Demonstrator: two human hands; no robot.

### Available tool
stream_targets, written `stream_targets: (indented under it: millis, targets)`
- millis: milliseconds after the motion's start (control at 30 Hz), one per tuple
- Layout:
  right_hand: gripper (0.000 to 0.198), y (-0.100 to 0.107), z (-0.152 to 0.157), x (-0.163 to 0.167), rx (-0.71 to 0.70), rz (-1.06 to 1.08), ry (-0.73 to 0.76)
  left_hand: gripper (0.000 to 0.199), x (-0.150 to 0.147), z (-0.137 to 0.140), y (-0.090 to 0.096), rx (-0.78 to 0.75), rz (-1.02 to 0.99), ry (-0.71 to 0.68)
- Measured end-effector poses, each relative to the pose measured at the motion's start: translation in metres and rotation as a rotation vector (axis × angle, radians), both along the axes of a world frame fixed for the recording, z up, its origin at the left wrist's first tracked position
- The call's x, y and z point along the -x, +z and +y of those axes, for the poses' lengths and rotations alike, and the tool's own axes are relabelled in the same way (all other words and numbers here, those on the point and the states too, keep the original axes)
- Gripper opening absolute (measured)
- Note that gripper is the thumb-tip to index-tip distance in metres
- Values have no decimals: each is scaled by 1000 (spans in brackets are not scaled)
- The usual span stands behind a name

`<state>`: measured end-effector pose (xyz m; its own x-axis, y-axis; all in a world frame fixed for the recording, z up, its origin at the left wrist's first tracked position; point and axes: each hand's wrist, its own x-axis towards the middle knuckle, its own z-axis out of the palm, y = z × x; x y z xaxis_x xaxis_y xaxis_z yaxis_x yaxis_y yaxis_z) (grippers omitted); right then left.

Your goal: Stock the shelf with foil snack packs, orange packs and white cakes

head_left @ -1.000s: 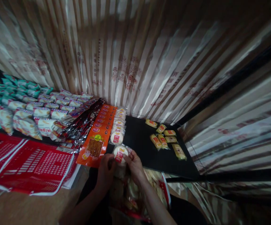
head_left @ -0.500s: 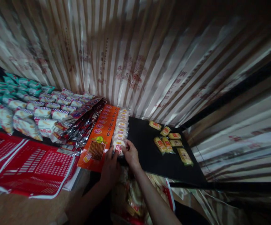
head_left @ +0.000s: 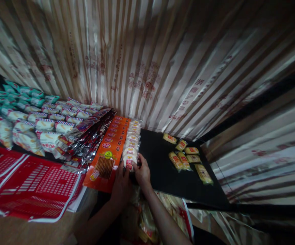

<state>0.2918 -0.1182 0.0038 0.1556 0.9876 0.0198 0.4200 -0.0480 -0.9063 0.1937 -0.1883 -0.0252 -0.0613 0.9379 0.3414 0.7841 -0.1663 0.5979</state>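
Note:
A row of white, round rice crackers in clear packets (head_left: 132, 139) runs back along the black shelf. At its near end, my left hand (head_left: 122, 182) and my right hand (head_left: 142, 173) hold the front rice cracker packet (head_left: 129, 162) from either side. The right thumb lies on its front edge, and the left fingertips touch its left side. Left of the row lie flat orange snack packs (head_left: 108, 146) with brown sticks pictured on them. Below my forearms, a basket with a white handle (head_left: 188, 217) holds several yellowish wrapped snacks (head_left: 149, 217).
Several small yellow packets (head_left: 182, 160) lie on the black shelf (head_left: 160, 173) to the right. White and teal snack bags (head_left: 45, 124) and dark shiny packs (head_left: 93, 139) fill the left. Red baskets (head_left: 45, 187) stand in front; a printed pleated curtain (head_left: 142, 61) hangs behind.
Both hands stay at the front rice cracker packet, with the right hand slightly lower around its edge. The view has shifted a little.

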Motion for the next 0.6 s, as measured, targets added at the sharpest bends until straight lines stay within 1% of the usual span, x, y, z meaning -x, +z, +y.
stream_targets:
  millis: [167, 267, 433, 600]
  targets:
    - [51, -1, 2, 1, -17, -104, -15, 47, -2, 6, 1, 3, 21, 13]
    - [49, -2, 3, 0, -20, -123, -28, 45, -3, 10, -2, -12, 22, 20]
    - [45, -1, 2, 0, -29, -48, -50, 49, -2, 9, -8, -100, 62, 32]
    - [49, 0, -6, 1, -52, 19, -50, 54, 0, 1, -8, -132, 137, -40]
